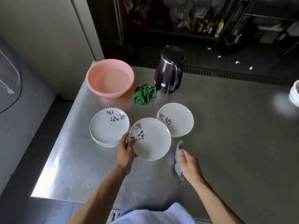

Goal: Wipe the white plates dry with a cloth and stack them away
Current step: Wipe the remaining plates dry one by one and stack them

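Held plate: A white plate with brush lettering is face up and raised off the steel surface, toward its near-left corner, between two groups of like plates.
Left hand: The left hand grips the plate at its left rim, thumb on the face. The fingers beneath are hidden.
Right hand: The right hand is curled round a grey cloth, which hangs from the fingers with its long axis running from far to near.
Key relation: The cloth is just beside the plate's right rim but apart from it. The plate's open face lies to the left of the cloth hand, so the right hand is the nearer one for wiping.
Left stack: A stack of plates several high sits near the surface's left edge, just beside the gripping hand.
Right plates: A lower pile sits to the right. The held plate covers its near-left rim in the view, and contact cannot be told.
Judgement: The likely next step is wiping this plate. Which pile is the dried one cannot be told, though the taller left stack looks like it.
Far side: A pink basin, a crumpled green cloth and a black kettle stand along the far edge.
Right edge: A white bowl is partly cut off by the view.
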Motion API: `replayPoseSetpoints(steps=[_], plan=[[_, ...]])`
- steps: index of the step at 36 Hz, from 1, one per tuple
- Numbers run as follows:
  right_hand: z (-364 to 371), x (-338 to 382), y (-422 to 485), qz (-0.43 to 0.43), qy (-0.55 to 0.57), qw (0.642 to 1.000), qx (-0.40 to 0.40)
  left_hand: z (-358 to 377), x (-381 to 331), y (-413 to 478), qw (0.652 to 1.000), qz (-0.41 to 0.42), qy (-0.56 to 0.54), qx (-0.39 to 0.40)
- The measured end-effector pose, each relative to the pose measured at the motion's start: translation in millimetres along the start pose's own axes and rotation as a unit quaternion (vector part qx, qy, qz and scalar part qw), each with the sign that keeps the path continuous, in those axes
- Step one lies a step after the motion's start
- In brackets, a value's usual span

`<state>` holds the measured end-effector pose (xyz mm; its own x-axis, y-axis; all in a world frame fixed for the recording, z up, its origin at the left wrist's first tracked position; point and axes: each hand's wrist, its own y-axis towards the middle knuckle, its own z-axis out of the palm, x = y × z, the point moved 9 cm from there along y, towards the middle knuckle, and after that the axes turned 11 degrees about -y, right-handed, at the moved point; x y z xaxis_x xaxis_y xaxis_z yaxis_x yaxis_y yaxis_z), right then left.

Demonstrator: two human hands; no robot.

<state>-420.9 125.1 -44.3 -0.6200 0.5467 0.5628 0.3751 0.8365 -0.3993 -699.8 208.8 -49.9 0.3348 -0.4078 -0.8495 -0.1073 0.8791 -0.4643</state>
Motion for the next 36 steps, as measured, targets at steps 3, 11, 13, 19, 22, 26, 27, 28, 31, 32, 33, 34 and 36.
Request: replayPoseSetpoints(steps=[3, 11, 13, 19, 22, 26, 27, 28, 31, 32, 33, 34, 36], plan=[[1, -16, 1, 0.069, 0.092, 0.993, 0.007, 17, -8, 9, 1.000, -0.004, 0.003, -0.011], [20, -15, -8, 0.080, 0.172, 0.981, 0.028, 82, -4, 35, 1.000, -0.026, 0.014, -0.003], [22, -14, -10, 0.085, 0.179, 0.980, 0.036, 95, 2, 41, 0.999, -0.035, 0.012, -0.009], [23, -21, -8, 0.092, 0.183, 0.977, 0.053, 119, 14, 54, 0.997, -0.051, 0.025, -0.043], [23, -27, -4, 0.102, 0.198, 0.973, 0.060, 127, 21, 56, 0.996, -0.064, 0.011, -0.063], [21, -27, -1, 0.110, 0.217, 0.968, 0.057, 136, 21, 56, 0.996, -0.045, 0.045, -0.057], [21, -27, -1, 0.114, 0.218, 0.967, 0.061, 140, 21, 55, 0.997, -0.038, 0.056, -0.046], [22, -27, -1, 0.116, 0.219, 0.967, 0.065, 144, 22, 53, 0.997, -0.034, 0.061, -0.037], [25, -25, -1, 0.122, 0.228, 0.963, 0.082, 151, 25, 50, 0.997, -0.039, 0.049, -0.040], [27, -24, -1, 0.125, 0.230, 0.961, 0.088, 152, 26, 51, 0.997, -0.047, 0.039, -0.046], [27, -23, -1, 0.125, 0.232, 0.960, 0.091, 153, 27, 51, 0.997, -0.054, 0.032, -0.049], [28, -22, -1, 0.125, 0.233, 0.960, 0.092, 154, 28, 51, 0.997, -0.059, 0.030, -0.050], [29, -19, -1, 0.131, 0.232, 0.959, 0.096, 156, 28, 51, 0.996, -0.061, 0.036, -0.047]])
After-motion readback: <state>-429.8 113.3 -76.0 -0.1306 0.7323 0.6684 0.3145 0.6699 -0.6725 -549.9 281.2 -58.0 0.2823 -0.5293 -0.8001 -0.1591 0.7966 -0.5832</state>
